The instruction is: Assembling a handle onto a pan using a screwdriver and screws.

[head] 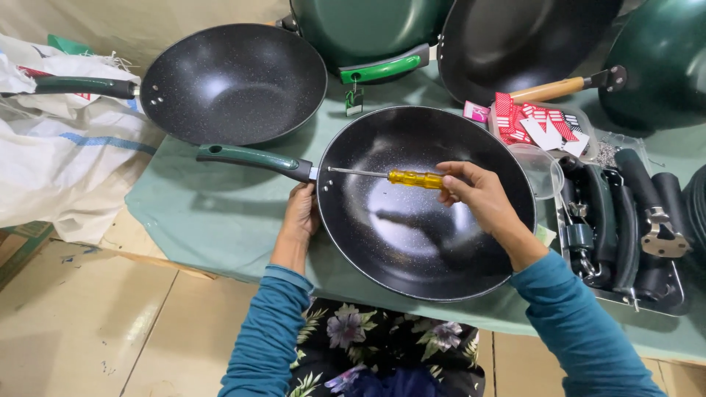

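- At the centre of the frame a black speckled non-stick pan (426,242) lies on the table (213,213), which is covered in green cloth; its dark green handle (254,158) points to the upper left.
- The right hand (478,192) is closed around the yellow grip of a slim screwdriver (390,176); the metal tip reaches the rivet spot where handle meets pan wall.
- The left hand (301,213) grips the pan's rim just below that joint, steadying it.
- The step in hand looks like fastening the handle screw; it calls for keeping the tip seated while turning.
- At the right, a metal tray (673,294) holds loose black handles (632,213).
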